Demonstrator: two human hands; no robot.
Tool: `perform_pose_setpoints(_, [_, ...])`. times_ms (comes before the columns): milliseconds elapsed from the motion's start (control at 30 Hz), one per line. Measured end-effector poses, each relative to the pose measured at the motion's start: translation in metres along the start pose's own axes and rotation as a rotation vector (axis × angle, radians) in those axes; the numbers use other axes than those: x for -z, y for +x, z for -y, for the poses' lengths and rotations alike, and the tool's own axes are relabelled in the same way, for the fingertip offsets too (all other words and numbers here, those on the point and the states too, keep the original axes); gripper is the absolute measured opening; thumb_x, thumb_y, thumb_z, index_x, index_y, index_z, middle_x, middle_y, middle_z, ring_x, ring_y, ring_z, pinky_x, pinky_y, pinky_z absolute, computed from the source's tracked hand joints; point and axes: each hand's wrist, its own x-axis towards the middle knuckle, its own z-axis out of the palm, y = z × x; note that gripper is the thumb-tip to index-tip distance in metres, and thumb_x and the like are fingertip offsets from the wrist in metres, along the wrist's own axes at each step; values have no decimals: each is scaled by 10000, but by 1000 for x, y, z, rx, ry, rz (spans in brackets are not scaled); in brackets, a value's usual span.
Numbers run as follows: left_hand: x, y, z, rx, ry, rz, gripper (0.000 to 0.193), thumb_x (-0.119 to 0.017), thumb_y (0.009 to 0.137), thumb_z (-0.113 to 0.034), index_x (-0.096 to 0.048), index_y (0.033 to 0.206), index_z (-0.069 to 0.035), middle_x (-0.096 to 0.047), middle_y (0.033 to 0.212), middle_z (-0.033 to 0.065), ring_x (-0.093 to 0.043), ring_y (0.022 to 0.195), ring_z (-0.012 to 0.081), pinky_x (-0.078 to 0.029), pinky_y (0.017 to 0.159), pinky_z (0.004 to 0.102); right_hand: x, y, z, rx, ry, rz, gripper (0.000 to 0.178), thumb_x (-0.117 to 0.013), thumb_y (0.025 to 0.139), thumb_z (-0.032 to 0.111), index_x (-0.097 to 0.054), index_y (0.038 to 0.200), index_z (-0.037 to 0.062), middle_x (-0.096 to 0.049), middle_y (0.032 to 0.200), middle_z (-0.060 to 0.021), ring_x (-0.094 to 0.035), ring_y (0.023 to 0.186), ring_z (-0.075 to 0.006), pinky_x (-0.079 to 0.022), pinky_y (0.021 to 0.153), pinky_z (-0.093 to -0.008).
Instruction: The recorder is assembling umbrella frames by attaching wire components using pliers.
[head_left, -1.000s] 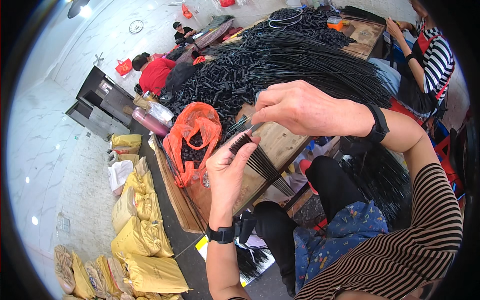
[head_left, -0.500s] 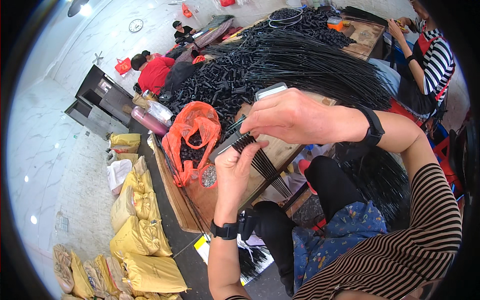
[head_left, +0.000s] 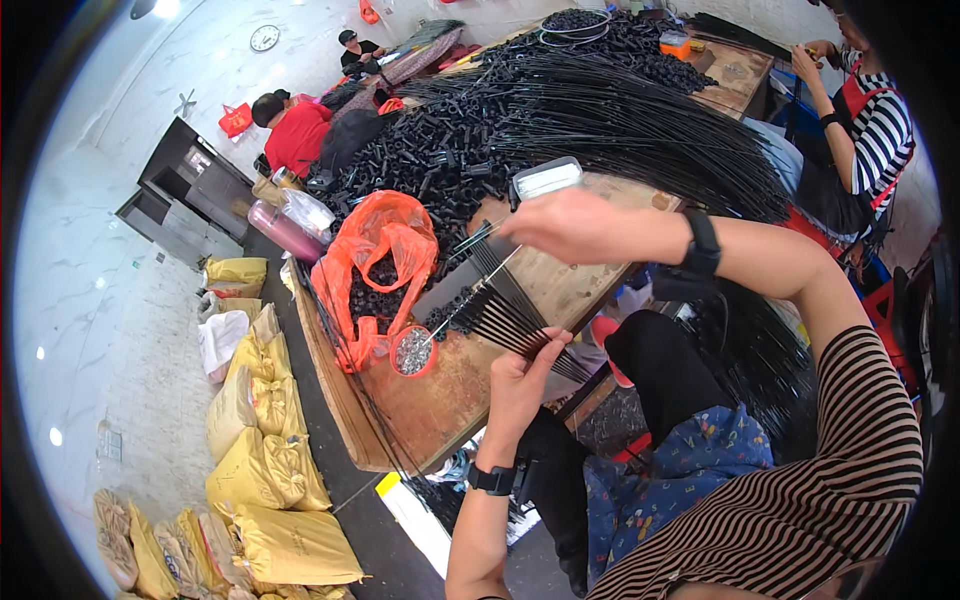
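Observation:
My left hand is closed, thumb and fingers pinching a fan of thin black rods over the table's near edge. The rods' far ends carry small black pieces beside a flat grey plate. Farther off, my right hand is closed and slightly blurred. It grips a thin metal rod, whose lower end reaches a small red cup of tiny shiny metal parts. The grip end of that rod is hidden in my fingers. Behind the right hand lies a white rectangular tray.
An orange plastic bag of black parts sits left on the wooden table. Heaped black fittings and long black rods cover the far side. Yellow sacks line the left floor. Other people sit around the table.
My left hand has slid down along the rods, away from the grey plate, and they now fan out. A thin metal rod now shows between my right hand and the red cup.

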Motion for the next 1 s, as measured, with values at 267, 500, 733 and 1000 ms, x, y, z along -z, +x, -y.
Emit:
perform_pose_setpoints(267, [-2,-6,-9,-12,-14,-65,206,-552,956,-94,-640,1081,44,-696,1012,83,-619,939,112,-475,863,252,-100,30,-43,505,-522,87,425,-579,795,131,-528,1214,85,-537,1232,-67,-493,1160,-249,-473,883,-317])
perform_pose_setpoints(500, [18,-20,-70,-161,-56,-214,214,-465,1001,-145,-605,1010,16,-687,982,123,-655,945,204,-494,891,341,-91,53,-68,502,-332,242,161,-567,814,110,-563,966,57,-580,1185,-74,-549,1113,-250,-492,869,-343])
perform_pose_setpoints(733, [53,-51,-132,-491,-346,-593,255,-524,976,-305,-526,1029,-55,-571,872,44,-614,848,215,-493,826,362,-54,-7,12,185,267,225,145,-579,865,123,-551,992,59,-624,783,-145,-628,779,-361,-490,669,-445])
perform_pose_setpoints(1000, [63,-31,-108,-420,-263,-912,245,-479,1003,-265,-511,962,-26,-532,764,27,-574,687,146,-472,706,299,-41,-62,88,-579,1304,995,448,-484,979,427,-589,940,-7,-645,801,-30,-608,794,-117,-502,726,-289])
